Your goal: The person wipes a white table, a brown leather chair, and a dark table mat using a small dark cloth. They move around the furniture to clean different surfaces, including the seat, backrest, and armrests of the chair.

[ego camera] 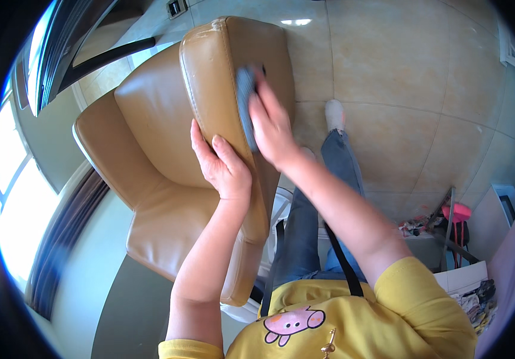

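Observation:
A tan leather armchair point(163, 143) lies before me, turned so that one padded armrest point(210, 80) faces up towards me. My left hand point(227, 168) rests on that armrest, thumb and fingers spread over its padded edge. In my right hand point(273, 123) is a blue-grey cloth point(245, 105), pressed against the outer side panel point(262, 45) just past the stitched seam. The right fingers look blurred. Pale scuffs point(214, 27) mark the far end of the armrest. A small dark spot shows beside my right fingertips.
A dark-framed screen point(51, 54) on a black leg point(109, 58) stands close at the upper left. Beige floor tiles point(383, 58) spread to the right. Behind me at the right are a pink item point(457, 212), a metal frame point(449, 224) and a white box point(463, 277).

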Available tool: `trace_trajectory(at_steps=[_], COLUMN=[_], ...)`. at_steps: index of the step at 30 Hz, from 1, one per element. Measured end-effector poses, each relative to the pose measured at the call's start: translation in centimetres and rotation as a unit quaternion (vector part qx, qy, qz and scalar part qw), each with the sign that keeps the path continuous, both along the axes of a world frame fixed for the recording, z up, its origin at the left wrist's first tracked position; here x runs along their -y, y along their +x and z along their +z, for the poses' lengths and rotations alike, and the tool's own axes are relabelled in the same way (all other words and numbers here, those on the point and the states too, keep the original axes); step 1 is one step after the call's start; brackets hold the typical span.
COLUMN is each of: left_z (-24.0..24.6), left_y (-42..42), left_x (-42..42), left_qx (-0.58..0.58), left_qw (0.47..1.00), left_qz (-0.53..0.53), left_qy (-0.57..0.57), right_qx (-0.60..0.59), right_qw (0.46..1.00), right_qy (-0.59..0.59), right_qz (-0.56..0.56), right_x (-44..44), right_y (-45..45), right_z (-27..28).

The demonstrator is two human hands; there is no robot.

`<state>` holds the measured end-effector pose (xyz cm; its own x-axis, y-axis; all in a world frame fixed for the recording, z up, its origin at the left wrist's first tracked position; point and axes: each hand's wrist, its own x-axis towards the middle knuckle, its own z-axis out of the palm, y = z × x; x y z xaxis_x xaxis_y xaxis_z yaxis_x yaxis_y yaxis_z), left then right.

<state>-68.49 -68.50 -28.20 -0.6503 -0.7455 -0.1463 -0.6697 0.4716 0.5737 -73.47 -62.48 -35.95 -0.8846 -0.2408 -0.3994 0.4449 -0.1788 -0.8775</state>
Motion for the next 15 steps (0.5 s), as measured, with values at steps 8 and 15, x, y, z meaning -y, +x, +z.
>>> trace_trajectory(at_steps=[8,15], left_z=[-1.3,-3.0], left_y=[0.5,1.4], left_x=[-0.2,0.0], left_qx=[-0.041,-0.033], left_qw=[0.998,0.999], left_qz=[-0.008,-0.014], left_qy=[0.049,-0.006], right_qx=[0.114,0.350], right_qw=[0.991,0.931], right_qy=[0.060,0.092], right_qz=[0.038,0.039], right_x=[3.6,0.7], right_y=[-11.2,6.7], right_z=[-17.2,-29.0])
